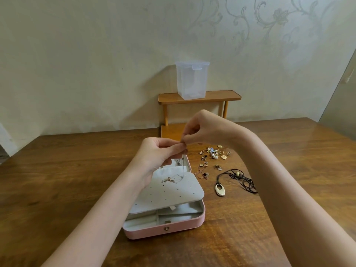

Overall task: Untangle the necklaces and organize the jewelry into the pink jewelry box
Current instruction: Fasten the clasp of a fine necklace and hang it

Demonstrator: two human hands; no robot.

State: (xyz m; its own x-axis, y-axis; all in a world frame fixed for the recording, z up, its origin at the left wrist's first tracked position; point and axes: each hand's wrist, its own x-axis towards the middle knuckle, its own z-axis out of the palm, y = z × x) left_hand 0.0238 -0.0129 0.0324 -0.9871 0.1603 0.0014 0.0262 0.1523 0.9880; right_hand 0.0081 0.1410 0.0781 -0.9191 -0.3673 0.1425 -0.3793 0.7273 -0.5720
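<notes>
a thin silver chain [182, 166] hangs from pinched fingertips over the open pink jewelry box [163, 231], its pendant end lying on the grey perforated panel [173, 193]. the left hand [156, 157] and right hand [200, 130] both pinch the chain's top, touching. pulling hard could tighten a knot; a slip might drop it among the loose earrings [213, 155] near the black cord necklace [237, 180].

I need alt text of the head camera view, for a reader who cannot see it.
Both hands, left and right, pinch a thin chain necklace hanging over an open pink jewelry box. Small earrings and a black cord pendant necklace lie on the wooden table.
</notes>
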